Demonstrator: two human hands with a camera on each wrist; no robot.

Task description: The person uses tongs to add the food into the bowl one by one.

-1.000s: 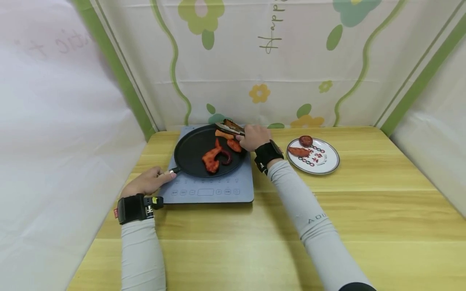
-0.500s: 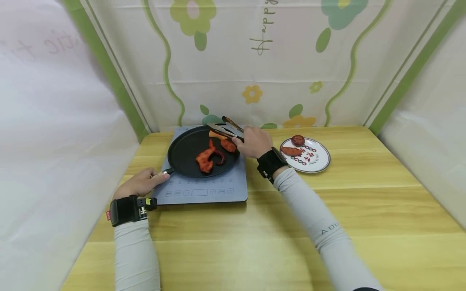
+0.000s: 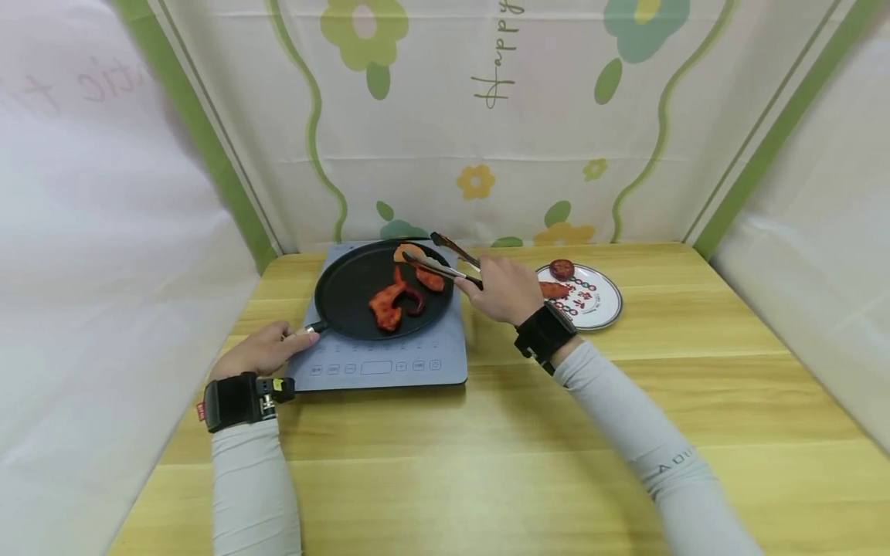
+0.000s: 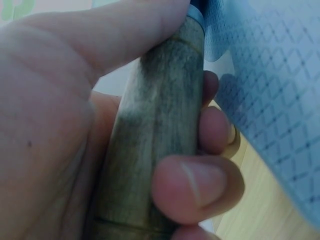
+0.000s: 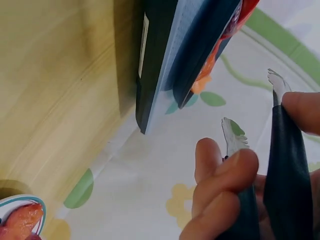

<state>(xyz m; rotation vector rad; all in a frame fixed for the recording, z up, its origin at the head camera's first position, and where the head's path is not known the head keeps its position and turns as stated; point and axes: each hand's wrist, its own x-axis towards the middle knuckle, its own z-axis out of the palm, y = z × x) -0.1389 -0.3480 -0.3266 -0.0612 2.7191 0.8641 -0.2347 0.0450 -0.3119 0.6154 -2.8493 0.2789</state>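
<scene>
In the head view my left hand [image 3: 257, 351] grips the handle of a round black frying pan [image 3: 344, 297]. The left wrist view shows its fingers curled round the worn wooden handle [image 4: 155, 110]. My right hand [image 3: 511, 289] holds a pair of tongs [image 3: 436, 267] over the pan's right side, their arms spread apart with nothing between them. One tip overlaps an orange piece of food [image 3: 408, 252] at the back of the pan. Also in the pan lie a reddish wing-shaped piece [image 3: 385, 306], a dark red curled piece [image 3: 419, 300] and an orange-red slice [image 3: 429, 279].
Under the pan is a grey flat cooktop [image 3: 378, 380] with touch buttons. Right of it, partly behind my right hand, a white plate [image 3: 603, 305] bears a round dark red piece [image 3: 562, 269] and a long reddish piece [image 3: 554, 290]. A flower-print curtain [image 3: 417, 154] hangs behind the table.
My right hand has drawn back to the right and nearer, and the tongs' arms stand wider apart. The left hand stays on the handle. The head view has shifted slightly.
</scene>
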